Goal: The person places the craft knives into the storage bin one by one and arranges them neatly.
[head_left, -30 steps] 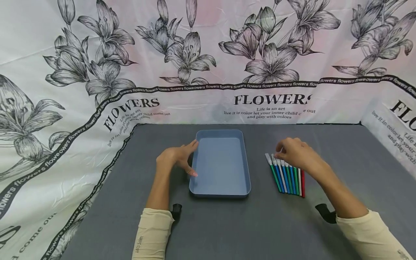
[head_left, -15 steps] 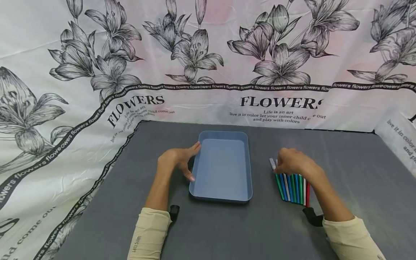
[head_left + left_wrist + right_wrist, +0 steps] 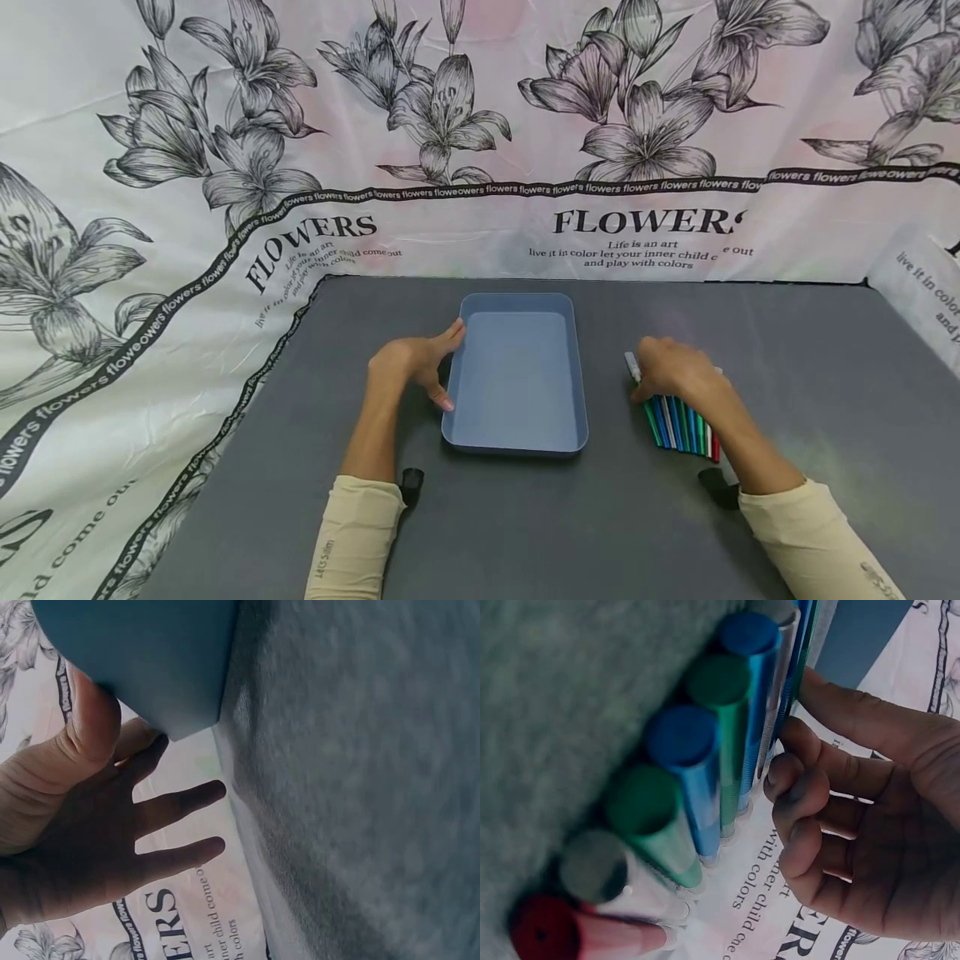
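Blue tray [image 3: 517,375] lies flat on the grey tabletop [image 3: 525,533], left of its middle and near the far edge, long sides running near to far. A row of pens [image 3: 678,425] lies to the right of the tray, apart from it, capped ends toward the far edge; the green pen [image 3: 652,425] forms the left end, the red pen [image 3: 716,448] the right. At the tray's left side, the left grip [image 3: 412,364], a bare hand, is unclenched: thumb and index finger touch the wall, other fingers extended and spread. Over the caps, the right grip [image 3: 678,367], also bare, has its fingers curled, thumb tip at the row's left end; cannot tell whether a pen is pinched. Both forearms wear beige sleeves [image 3: 358,533]. A flower-printed cloth [image 3: 480,233] stands behind the tabletop's far edge and along its left edge.
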